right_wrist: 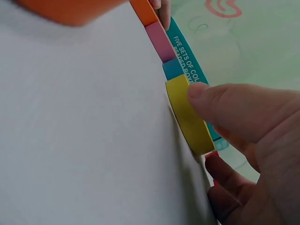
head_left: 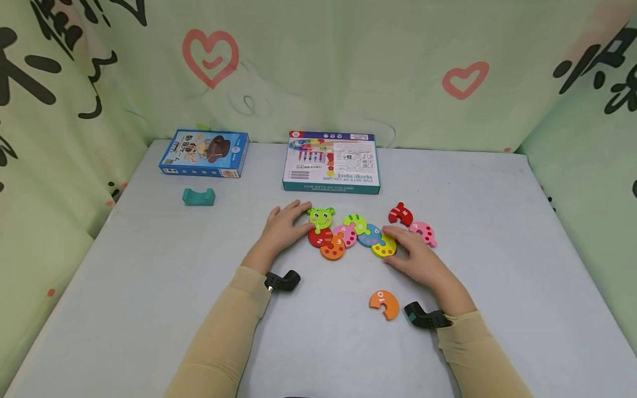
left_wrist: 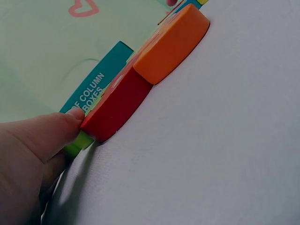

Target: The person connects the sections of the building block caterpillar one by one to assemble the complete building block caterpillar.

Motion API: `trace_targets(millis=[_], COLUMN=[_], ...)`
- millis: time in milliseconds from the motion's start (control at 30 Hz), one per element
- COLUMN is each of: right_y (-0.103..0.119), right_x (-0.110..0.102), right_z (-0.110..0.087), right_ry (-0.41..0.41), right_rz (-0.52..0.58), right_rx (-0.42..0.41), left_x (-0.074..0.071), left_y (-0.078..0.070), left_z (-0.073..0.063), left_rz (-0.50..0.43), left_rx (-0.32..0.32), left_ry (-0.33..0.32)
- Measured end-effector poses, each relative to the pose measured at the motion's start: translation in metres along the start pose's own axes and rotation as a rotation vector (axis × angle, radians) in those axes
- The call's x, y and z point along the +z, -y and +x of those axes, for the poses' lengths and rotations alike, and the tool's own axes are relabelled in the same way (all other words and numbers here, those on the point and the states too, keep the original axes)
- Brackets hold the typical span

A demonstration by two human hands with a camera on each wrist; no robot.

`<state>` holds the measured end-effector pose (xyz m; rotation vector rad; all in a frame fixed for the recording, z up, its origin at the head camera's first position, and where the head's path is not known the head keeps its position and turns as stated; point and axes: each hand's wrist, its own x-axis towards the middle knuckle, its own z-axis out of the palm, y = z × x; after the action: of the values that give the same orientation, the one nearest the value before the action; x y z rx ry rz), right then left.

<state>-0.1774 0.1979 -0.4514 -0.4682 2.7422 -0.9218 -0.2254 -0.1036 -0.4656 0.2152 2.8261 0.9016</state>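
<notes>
In the head view, colourful numbered puzzle pieces lie joined in a curving caterpillar row. My left hand (head_left: 282, 229) grips the green smiling head piece (head_left: 320, 218) at its left end, index finger by the top, thumb where it meets the red number 2 piece (head_left: 319, 239). The orange number 3 piece (left_wrist: 173, 44), pink number 4 piece (head_left: 346, 234), green striped piece (head_left: 354, 222) and blue piece (head_left: 369, 236) follow. At the right end, my right hand (head_left: 415, 255) holds the yellow dotted piece (right_wrist: 187, 115) between thumb and fingers, its thumb tip on the edge.
Beyond the right hand lie a loose red striped piece (head_left: 402, 214) and a pink dotted piece (head_left: 424, 232). An orange number 10 piece (head_left: 385, 305) lies nearer me. Farther back are a blue box (head_left: 204, 153), a teal block (head_left: 198, 197) and a beaded-column box (head_left: 330, 163).
</notes>
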Motion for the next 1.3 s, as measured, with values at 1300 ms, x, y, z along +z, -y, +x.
trace_targets(millis=[1300], right_y=[-0.021], right_x=[-0.046], right_z=[0.047], right_ry=[0.138], right_rz=[-0.091], right_rx=[0.097], left_x=[0.001], left_y=[0.002], left_z=[0.0], left_rz=[-0.001], left_rx=[0.004], left_ry=[-0.001])
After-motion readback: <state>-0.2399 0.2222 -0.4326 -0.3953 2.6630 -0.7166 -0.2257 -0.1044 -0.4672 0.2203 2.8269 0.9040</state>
